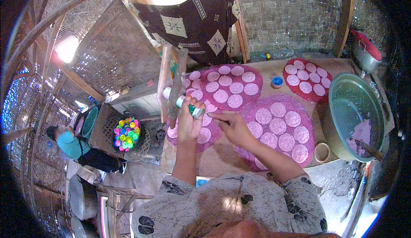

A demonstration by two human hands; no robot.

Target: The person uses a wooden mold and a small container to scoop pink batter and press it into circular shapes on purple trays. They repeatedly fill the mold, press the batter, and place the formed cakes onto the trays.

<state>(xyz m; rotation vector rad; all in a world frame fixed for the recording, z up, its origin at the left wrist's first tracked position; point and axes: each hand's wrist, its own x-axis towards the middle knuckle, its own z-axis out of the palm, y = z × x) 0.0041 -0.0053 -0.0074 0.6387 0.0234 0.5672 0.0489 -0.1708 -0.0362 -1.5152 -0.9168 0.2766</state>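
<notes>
Bottle (196, 111), cylindrical, white and green, tilted, left hand (189, 121) wrapped firmly around it, right hand (234, 129) beside it, fingers curled, hold indeterminable.

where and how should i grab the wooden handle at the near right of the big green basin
Probably by the outer end of the wooden handle, from the near right: it is slim, and that end reaches the green basin's rim, away from the pink mixture.

The left hand (191, 121) partly hides a white-and-green bottle (181, 101); the lower edge cuts off the shirt (184, 208).
</notes>
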